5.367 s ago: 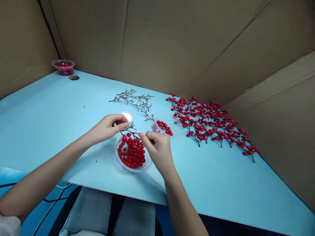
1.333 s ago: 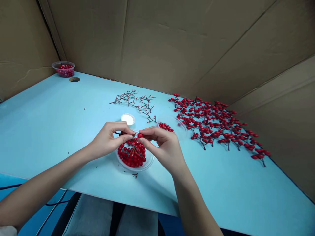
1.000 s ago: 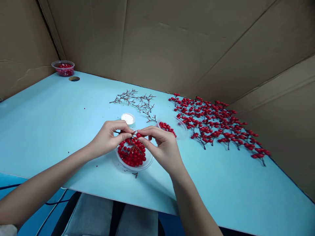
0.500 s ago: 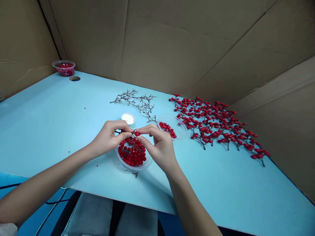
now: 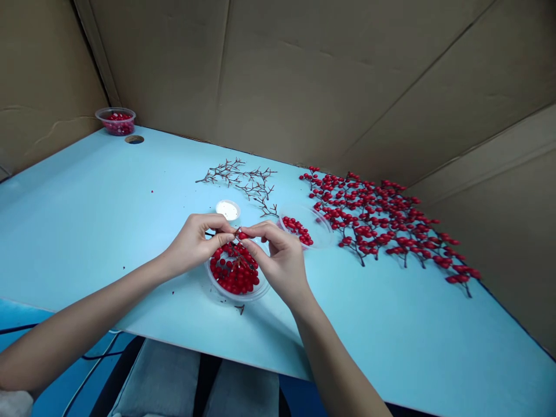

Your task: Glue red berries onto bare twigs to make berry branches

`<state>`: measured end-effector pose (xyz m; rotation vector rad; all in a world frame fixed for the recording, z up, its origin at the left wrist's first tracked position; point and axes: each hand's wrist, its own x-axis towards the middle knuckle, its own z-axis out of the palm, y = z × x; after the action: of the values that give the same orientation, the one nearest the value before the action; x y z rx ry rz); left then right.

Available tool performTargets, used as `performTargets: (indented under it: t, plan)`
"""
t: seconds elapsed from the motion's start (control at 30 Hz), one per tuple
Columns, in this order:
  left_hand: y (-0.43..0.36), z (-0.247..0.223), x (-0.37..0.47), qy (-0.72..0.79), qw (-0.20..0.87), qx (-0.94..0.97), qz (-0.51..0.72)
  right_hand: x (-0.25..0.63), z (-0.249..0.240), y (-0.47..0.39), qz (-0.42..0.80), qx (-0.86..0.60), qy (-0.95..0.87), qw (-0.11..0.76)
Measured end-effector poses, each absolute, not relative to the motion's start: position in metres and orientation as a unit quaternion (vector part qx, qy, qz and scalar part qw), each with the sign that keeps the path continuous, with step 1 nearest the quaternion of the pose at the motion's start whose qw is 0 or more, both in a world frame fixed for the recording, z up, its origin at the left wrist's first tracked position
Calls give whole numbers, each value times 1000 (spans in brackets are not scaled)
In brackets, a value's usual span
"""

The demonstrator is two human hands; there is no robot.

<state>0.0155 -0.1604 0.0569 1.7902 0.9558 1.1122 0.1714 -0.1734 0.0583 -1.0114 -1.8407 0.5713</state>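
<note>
My left hand [image 5: 200, 240] pinches the stem of a berry sprig [image 5: 237, 231] between thumb and fingertips. My right hand [image 5: 278, 255] is closed on a red berry [image 5: 243, 235] at the same sprig. Both hands hover over a round clear plastic bowl [image 5: 256, 295], close to its far rim. Loose red berries [image 5: 237, 278] fill much of that bowl, and twig ends show among them. My fingers hide part of the sprig.
Bare twigs [image 5: 247, 176] lie behind a small white-topped tub [image 5: 228, 209]. A clear lid [image 5: 317, 223] holds several berries [image 5: 297, 230]. Berry branches [image 5: 373, 214] spread at right. Another berry tub [image 5: 116, 121] stands in the far left corner by a table hole [image 5: 134, 139]. Cardboard walls [image 5: 304, 75] enclose the table.
Both hands keep their pinch on the sprig and berry, with hardly any movement. The whole view has shifted very slightly.
</note>
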Motion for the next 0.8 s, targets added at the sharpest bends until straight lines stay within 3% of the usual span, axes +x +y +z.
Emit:
performTargets:
  t: [0.8]
  plan:
    - [-160, 58, 15, 381, 446, 686, 431, 169, 60, -176, 231, -421, -738, 474]
